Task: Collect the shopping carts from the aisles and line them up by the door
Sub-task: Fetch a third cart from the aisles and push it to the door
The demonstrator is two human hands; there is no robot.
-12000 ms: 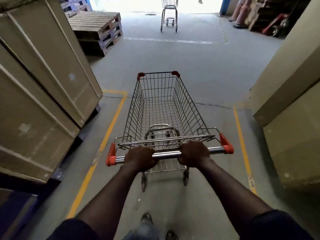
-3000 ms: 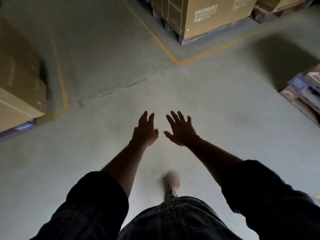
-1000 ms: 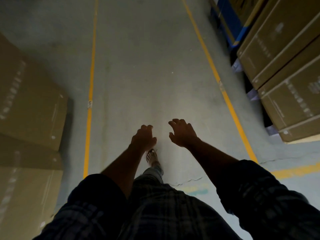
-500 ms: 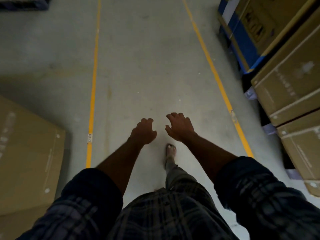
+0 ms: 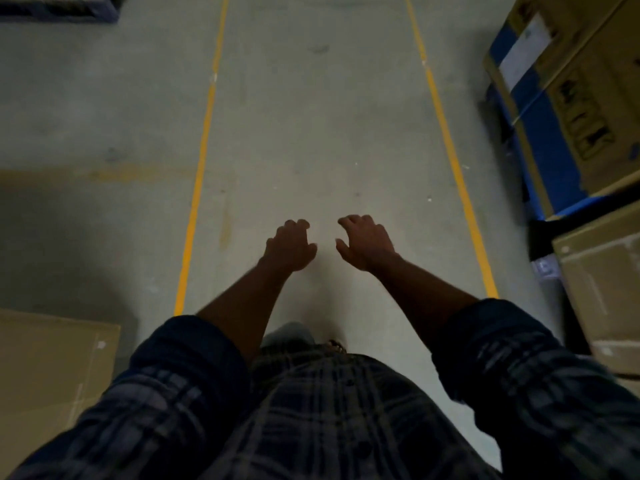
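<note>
A: Well, the hands?
B: Left hand [image 5: 289, 249] and right hand [image 5: 367, 242] out ahead over floor [image 5: 311, 133], between yellow lines [image 5: 201, 161]; fingers loosely curled, holding nothing.
A: Cart?
B: Position, look, heading: cannot tell.

Concrete floor [image 5: 311, 133], yellow lines [image 5: 202, 147], cardboard boxes [image 5: 602, 299] alongside.

the person wears a dark plaid shirt [image 5: 329, 417], navy crossed by thin pale lines. a small dark button [image 5: 348, 383] sits on its front. the left sleeve [image 5: 187, 355] and right sleeve [image 5: 491, 341] are rolled into thick cuffs, baring the forearms. the left hand [image 5: 289, 249] and right hand [image 5: 367, 244] are bare. a blurred pale shape [image 5: 287, 332] shows past the hem, knee or shoe, i can't tell.
</note>
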